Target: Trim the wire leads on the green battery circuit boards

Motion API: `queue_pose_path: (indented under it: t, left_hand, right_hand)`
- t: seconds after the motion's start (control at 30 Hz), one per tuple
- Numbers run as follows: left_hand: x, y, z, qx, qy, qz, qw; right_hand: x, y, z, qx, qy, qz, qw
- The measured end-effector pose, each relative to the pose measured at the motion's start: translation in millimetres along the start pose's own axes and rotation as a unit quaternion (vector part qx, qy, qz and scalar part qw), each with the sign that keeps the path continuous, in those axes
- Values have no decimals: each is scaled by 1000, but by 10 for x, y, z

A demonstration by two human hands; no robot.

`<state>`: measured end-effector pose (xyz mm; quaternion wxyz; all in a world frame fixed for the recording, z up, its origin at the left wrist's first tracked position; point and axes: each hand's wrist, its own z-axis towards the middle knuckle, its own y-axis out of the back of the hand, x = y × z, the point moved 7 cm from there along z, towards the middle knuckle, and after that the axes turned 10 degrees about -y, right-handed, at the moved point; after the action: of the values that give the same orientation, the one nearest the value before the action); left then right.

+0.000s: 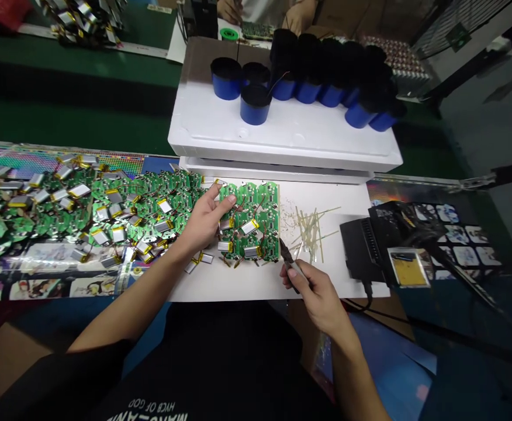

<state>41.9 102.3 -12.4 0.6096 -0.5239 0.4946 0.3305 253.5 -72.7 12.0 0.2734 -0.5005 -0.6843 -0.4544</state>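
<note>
A green circuit board panel lies on the white work surface, with several silver battery cells wired on top. My left hand grips the panel's left edge, thumb on the upper face; the fingers beneath are partly hidden. In my right hand is a pair of pliers, fingers wrapped round the handles. Their dark jaws meet the panel's right edge near its lower corner. Whether the jaws are closed is too small to tell. Thin pale strips lie loosely heaped right of the panel.
More boards with battery cells are piled to the left. Behind the panel, blue cups with black tops stand on white foam. A black soldering station with cables sits at right. Across the bench, another person's hands show.
</note>
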Motion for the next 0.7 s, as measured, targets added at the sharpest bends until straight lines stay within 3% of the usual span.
queue_pose_path:
  t: [0.1, 0.2, 0.33, 0.43, 0.5, 0.7]
  left_hand:
    - [0, -36, -20, 6, 9, -3, 1000]
    - [2, -75, -36, 0, 32, -31, 999]
    - [19, -117, -47, -16, 71, -76, 994]
    - [-5, -156, -48, -15, 72, -99, 992]
    - [-34, -178, -43, -10, 59, -104, 993]
    - [-163, -82, 15, -26, 19, -83, 996]
  right_hand:
    - [-80, 21, -56, -16, -21, -11, 1000]
    - [-151, -123, -46, 42, -50, 132, 989]
    - [-128, -400, -13, 153, -99, 384, 905]
    - [-71, -481, -4, 190, -123, 461, 858]
    - [-53, -448, 5, 181, -120, 460, 861]
    - [-181, -112, 42, 76, -74, 362, 926]
